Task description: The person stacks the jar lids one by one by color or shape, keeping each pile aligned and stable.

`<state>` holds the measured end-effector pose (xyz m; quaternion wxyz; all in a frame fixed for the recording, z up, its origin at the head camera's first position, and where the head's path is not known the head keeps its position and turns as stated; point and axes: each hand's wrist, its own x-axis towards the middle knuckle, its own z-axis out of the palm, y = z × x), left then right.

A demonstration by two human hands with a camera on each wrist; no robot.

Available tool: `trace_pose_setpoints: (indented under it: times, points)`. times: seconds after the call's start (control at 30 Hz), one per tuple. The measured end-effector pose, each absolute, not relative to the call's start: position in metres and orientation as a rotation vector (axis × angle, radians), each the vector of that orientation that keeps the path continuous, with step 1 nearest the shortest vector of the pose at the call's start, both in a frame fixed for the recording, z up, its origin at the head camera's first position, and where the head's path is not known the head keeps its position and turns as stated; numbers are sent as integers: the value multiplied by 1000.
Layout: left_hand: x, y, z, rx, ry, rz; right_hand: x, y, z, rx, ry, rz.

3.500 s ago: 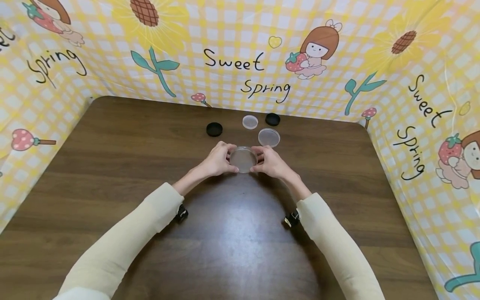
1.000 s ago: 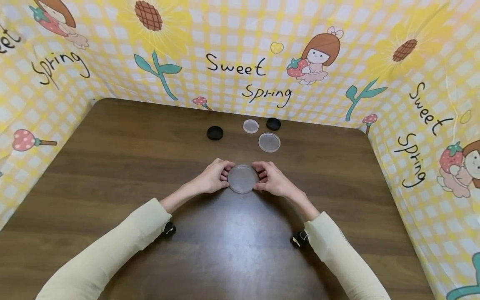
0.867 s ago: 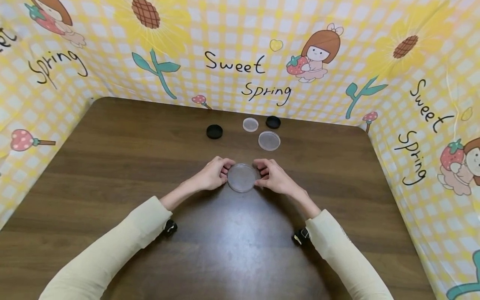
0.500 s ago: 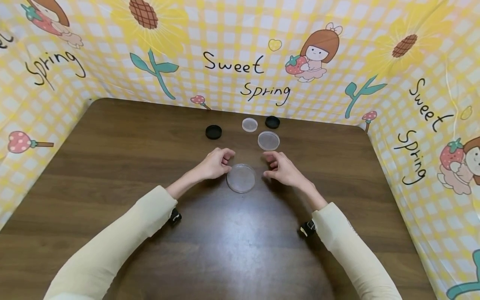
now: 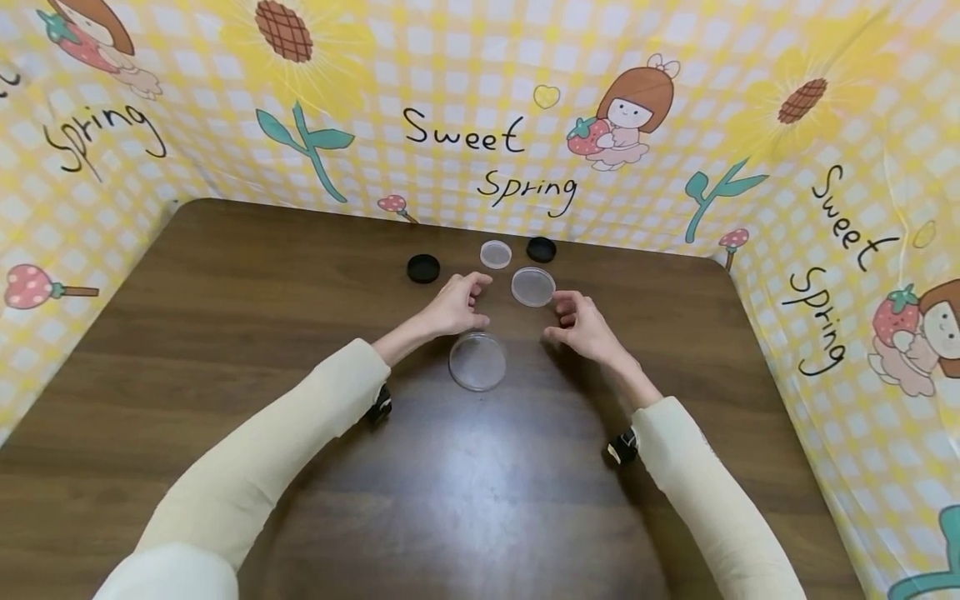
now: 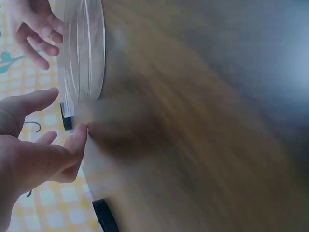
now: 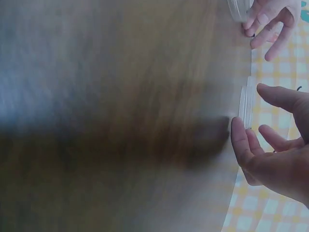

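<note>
Your left hand (image 5: pixel 452 306) had its fingers parted, gripping nothing, just beyond the large dish (image 5: pixel 477 362). Your right hand (image 5: pixel 588 329), beyond that dish and to its right, had fingers bent but apart, without a grip; contact with the mid dish (image 5: pixel 533 287) could not be confirmed. The large dish lay flat, hands off it: its placing was judged done. The mid dish, small dish (image 5: pixel 496 254), left black disc (image 5: pixel 423 268) and right black disc (image 5: pixel 542 249), all beyond it, were judged outstanding. Table (image 5: pixel 262 283) room extended on the large dish's near side and flanks; the curtain (image 5: pixel 468 50) bounded the far edge.
</note>
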<state>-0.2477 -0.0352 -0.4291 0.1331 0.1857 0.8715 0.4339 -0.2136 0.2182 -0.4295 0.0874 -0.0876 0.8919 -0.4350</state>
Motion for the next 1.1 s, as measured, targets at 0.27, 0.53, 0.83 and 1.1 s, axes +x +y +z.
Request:
trace_pose_setpoints:
  times: [0.27, 0.53, 0.83, 1.1]
  points:
    - [-268, -3, -434, 521, 2506, 1294, -240, 226, -438, -264, 2628, -1379]
    - [-288, 18, -434, 508, 2631, 1158, -260, 226, -443, -262, 2596, -1455]
    - [-292, 29, -433, 449, 2641, 1169, -271, 217, -443, -288, 2639, -1386]
    - [-292, 40, -439, 402, 2658, 1155, -271, 210, -442, -238, 2738, -1210]
